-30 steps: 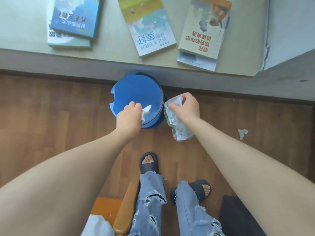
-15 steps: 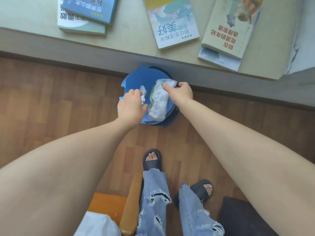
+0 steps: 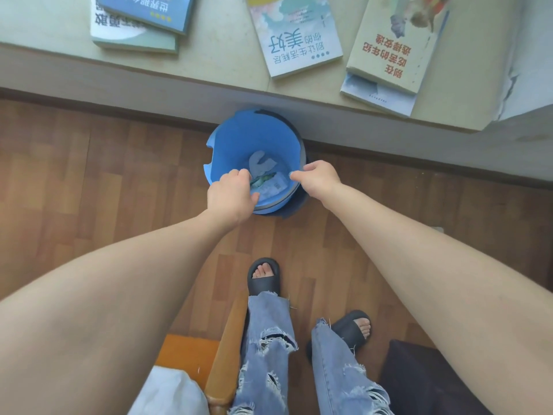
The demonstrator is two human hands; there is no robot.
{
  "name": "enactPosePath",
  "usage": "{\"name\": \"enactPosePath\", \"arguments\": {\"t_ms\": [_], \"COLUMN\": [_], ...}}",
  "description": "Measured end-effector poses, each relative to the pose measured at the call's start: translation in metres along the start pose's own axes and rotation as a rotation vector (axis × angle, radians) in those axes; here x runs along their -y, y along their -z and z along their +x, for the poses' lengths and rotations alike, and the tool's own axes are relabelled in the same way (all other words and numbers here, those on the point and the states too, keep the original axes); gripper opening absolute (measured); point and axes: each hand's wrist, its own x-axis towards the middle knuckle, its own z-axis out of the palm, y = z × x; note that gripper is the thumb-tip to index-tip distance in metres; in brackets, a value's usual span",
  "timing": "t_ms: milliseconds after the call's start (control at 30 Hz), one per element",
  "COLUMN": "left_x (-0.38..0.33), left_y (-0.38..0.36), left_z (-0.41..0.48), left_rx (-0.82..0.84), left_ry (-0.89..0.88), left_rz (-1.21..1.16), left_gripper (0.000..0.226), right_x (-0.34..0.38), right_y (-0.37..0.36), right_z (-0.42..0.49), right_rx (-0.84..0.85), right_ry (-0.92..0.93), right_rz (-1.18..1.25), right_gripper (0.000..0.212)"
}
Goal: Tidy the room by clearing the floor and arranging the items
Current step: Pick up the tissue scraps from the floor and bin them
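**A:** Where's the rubbish now?

**B:** In the blue bin (image 3: 270, 209), which stands on the wooden floor (image 3: 104, 181) tight against the foot of the ledge (image 3: 209, 64). The crumpled wrapper (image 3: 270, 187) lies at the bottom on the near side, with the white tissue (image 3: 260, 163) just beyond it.

**A:** And the hands?

**B:** Both hover over the near rim. The right hand (image 3: 318, 178) has its fingers loosely bent with nothing in them. Its fingertips sit right at the liner's edge, but I can't say whether they touch it. The left hand (image 3: 232, 194) is knuckles-up with the fingers folded under. I can't tell if it grips anything.

**A:** So what makes this step go well?

**B:** I'd say empty both hands fully over the mouth of the bin, not over the rim. Then lift them straight up so no finger hooks the blue liner (image 3: 245, 136) and drags it out. It looks loose, and it stands up unevenly on the left side.

**A:** Anything else to mind?

**B:** The bin could tip if a hand leans on that near rim. After that, the books (image 3: 299, 43) scattered along the ledge at the far side look like the next job.
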Motion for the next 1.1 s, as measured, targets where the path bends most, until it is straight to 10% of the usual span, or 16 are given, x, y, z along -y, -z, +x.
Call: {"name": "enactPosePath", "arguments": {"t_ms": [433,1100], "left_x": [-0.097,-0.297], "left_y": [-0.015,-0.08], "left_z": [-0.018,-0.073], "left_rx": [0.058,0.195], "left_ry": [-0.337,-0.577], "left_rz": [0.328,0.653], "left_gripper": [0.039,0.031], "right_x": [-0.076,-0.283], "right_y": [0.06,0.18], "right_z": [-0.038,-0.078], "right_rx": [-0.029,-0.141], "right_ry": [0.239,0.066], "right_rz": [-0.563,-0.468], "right_gripper": [0.048,0.042]}}
